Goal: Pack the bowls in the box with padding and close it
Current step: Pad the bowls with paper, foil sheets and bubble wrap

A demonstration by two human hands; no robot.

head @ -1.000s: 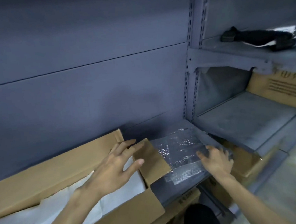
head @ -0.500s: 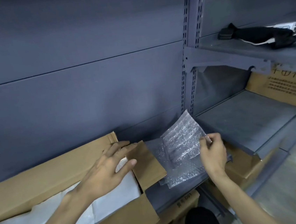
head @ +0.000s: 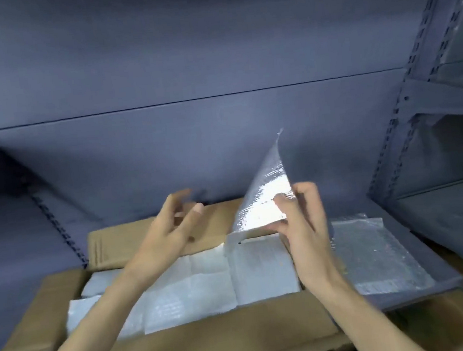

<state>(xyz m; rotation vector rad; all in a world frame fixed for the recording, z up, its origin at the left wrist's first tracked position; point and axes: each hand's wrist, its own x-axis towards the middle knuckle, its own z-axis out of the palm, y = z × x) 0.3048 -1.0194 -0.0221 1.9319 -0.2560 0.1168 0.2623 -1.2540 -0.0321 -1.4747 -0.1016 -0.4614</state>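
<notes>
Two bare hands work above an open cardboard box (head: 184,340) in the head view, the only view here. The right hand (head: 304,225) holds a sheet of bubble wrap (head: 261,200) upright over the right end of the box, its fingers (head: 283,207) curled against the sheet's lower right edge, so that the top corner points up toward the grey back panel (head: 184,66). The left hand (head: 170,227) hovers just left of the sheet with its fingers (head: 181,200) spread wide and loosely bent, holding nothing; it is motion-blurred. The box sits on a grey metal shelf (head: 423,269), its flaps folded outward, and its inside is covered with white bubble wrap sheets (head: 196,287) lying flat and overlapping. No bowls can be made out under that padding. A stack of more bubble wrap (head: 373,254) lies flat on the shelf just right of the box. A slotted shelving upright (head: 408,71) rises at the right edge.
</notes>
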